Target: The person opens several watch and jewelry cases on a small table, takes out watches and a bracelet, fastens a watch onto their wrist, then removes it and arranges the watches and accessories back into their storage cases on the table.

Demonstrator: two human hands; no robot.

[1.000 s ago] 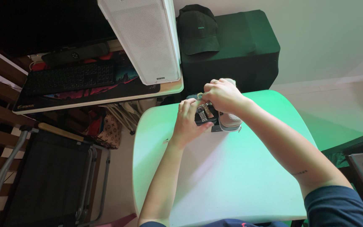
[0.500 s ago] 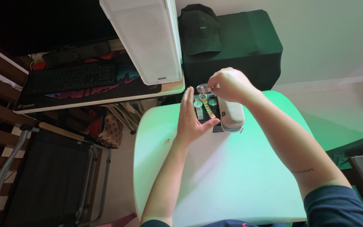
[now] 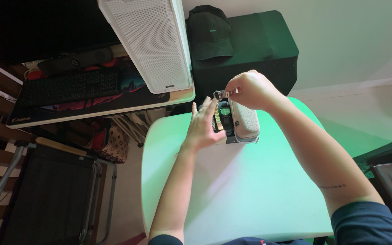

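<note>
Wristwatch with a dark round face (image 3: 225, 112) and a metal link band sits at the far edge of the pale green-white round table (image 3: 232, 190), wrapped around a light grey padded oblong cushion (image 3: 246, 121) that lies on its side there. The face shows a small green glint and looks toward the left hand.

The left hand (image 3: 203, 127) stands on edge just left of the watch, palm turned toward it, fingers stretched out straight and close together, thumb side up. Its fingertips reach up beside the watch face; whether the palm actually touches the band cannot be told from this angle.

The right hand (image 3: 249, 90) comes over the top of the cushion from the right, curled, with thumb and forefinger pinched on the shiny metal end of the band (image 3: 221, 95) at the upper edge of the watch.

Beyond the table stands a black fabric-covered box (image 3: 259, 50) with a dark cap (image 3: 210, 34) lying on it. To the left, a wooden desk shelf (image 3: 114, 106) carries a black keyboard (image 3: 71, 86) on a colourful mat, and a white mesh-fronted computer case (image 3: 153, 43) rises above it. A dark folding chair (image 3: 46, 195) stands on the floor at lower left.
</note>
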